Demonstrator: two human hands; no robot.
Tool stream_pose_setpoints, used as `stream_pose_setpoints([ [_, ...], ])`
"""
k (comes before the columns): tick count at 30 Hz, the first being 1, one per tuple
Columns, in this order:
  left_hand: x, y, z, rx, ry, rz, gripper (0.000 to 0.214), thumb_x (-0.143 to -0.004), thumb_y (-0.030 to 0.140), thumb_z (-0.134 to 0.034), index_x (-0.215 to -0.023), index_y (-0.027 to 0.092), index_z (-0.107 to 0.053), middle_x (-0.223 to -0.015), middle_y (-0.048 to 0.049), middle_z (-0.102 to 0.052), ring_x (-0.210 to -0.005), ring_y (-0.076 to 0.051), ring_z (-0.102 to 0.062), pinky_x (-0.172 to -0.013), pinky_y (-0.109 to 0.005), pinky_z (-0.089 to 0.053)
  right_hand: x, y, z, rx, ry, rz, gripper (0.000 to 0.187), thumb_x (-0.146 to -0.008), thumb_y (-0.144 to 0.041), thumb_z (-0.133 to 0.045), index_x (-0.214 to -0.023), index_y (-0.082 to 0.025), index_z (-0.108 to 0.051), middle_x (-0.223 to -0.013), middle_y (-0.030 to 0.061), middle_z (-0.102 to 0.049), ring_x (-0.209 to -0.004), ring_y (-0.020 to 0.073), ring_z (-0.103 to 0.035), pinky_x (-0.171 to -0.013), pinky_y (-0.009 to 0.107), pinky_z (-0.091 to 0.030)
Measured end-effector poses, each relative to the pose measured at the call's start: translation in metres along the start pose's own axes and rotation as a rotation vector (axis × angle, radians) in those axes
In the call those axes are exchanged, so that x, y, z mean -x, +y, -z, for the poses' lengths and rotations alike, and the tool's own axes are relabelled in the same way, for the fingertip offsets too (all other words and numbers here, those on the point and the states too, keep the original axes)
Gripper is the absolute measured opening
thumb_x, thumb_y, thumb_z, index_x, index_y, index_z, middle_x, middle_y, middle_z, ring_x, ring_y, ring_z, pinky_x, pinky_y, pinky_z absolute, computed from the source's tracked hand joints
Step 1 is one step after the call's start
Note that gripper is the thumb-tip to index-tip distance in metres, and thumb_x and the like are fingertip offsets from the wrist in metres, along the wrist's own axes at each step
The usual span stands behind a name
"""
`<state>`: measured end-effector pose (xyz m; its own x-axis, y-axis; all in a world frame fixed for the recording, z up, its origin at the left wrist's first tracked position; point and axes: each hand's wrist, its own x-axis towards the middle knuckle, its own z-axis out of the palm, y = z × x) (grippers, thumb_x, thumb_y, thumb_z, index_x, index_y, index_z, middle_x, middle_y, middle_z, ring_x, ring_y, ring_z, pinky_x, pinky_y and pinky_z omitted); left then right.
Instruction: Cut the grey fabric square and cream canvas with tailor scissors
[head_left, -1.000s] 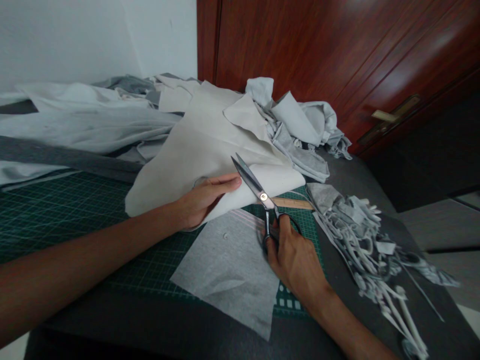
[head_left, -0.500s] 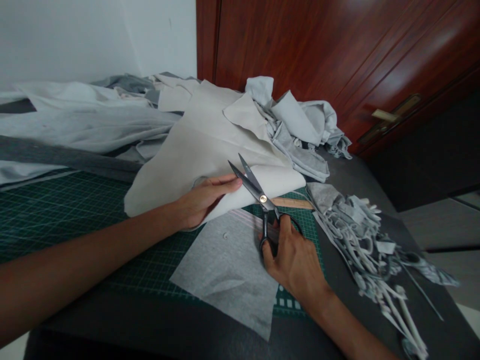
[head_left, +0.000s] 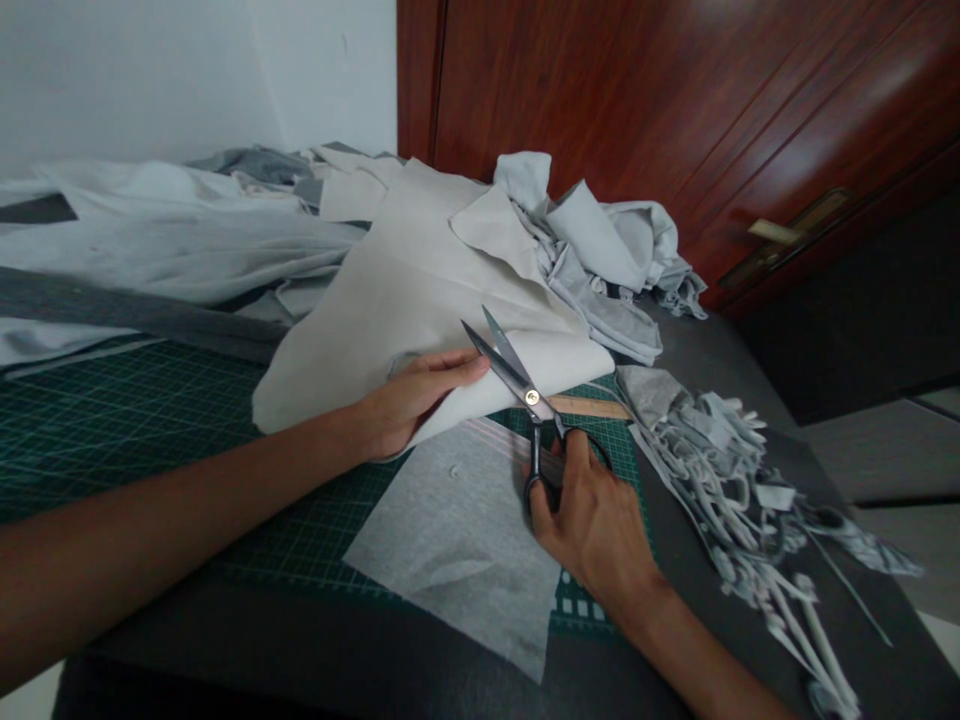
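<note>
My right hand (head_left: 592,515) grips the black handles of a pair of scissors (head_left: 517,385). Their blades are parted and point up and to the left over the folded edge of a cream fabric piece (head_left: 405,300). My left hand (head_left: 409,400) lies on that fabric just left of the blades, fingers together and pressed down on the fold, thumb tucked under. Below both hands a grey fabric square (head_left: 457,540) lies flat on the green cutting mat (head_left: 150,420).
A wooden ruler (head_left: 592,406) lies on the mat behind the scissors. A heap of grey fabric strips (head_left: 742,490) lies at the right. Crumpled grey and white cloth (head_left: 600,250) is piled at the back. A dark wooden door (head_left: 675,110) stands behind.
The scissor blades, closed a second ago, have opened over the cream fabric's edge. My left hand has stayed on the fold.
</note>
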<state>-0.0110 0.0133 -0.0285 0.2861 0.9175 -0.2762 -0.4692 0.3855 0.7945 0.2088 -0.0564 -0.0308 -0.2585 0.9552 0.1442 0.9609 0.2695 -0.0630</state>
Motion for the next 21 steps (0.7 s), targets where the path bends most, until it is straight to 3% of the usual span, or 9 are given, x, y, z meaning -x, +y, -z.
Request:
stream_pose_setpoints([
  [14,0.0001,0.0041,-0.0017,0.014,-0.017,0.007,0.018,-0.088,0.018,-0.073,-0.105,0.017,-0.078,-0.081,-0.0060,-0.077,-0.066,-0.015,-0.068,-0.059,-0.023,-0.059,-0.0004,0.0004,-0.0001,0.026,0.023,0.014,0.015,-0.089,-0.024,-0.049,-0.096,-0.022,-0.037,-0.083,0.0056,-0.062,-0.073,0.0237,-0.067,-0.065,0.031,-0.046],
  [21,0.0012,0.0065,-0.0041,-0.015,0.030,0.019,0.021,-0.091,0.015,-0.068,-0.109,0.016,-0.078,-0.080,-0.0060,-0.077,-0.064,-0.014,-0.068,-0.058,-0.022,-0.059,-0.0007,0.0021,0.0011,0.026,-0.019,0.062,0.015,-0.092,-0.026,-0.048,-0.099,-0.022,-0.036,-0.083,0.0054,-0.062,-0.075,0.0247,-0.069,-0.064,0.031,-0.049],
])
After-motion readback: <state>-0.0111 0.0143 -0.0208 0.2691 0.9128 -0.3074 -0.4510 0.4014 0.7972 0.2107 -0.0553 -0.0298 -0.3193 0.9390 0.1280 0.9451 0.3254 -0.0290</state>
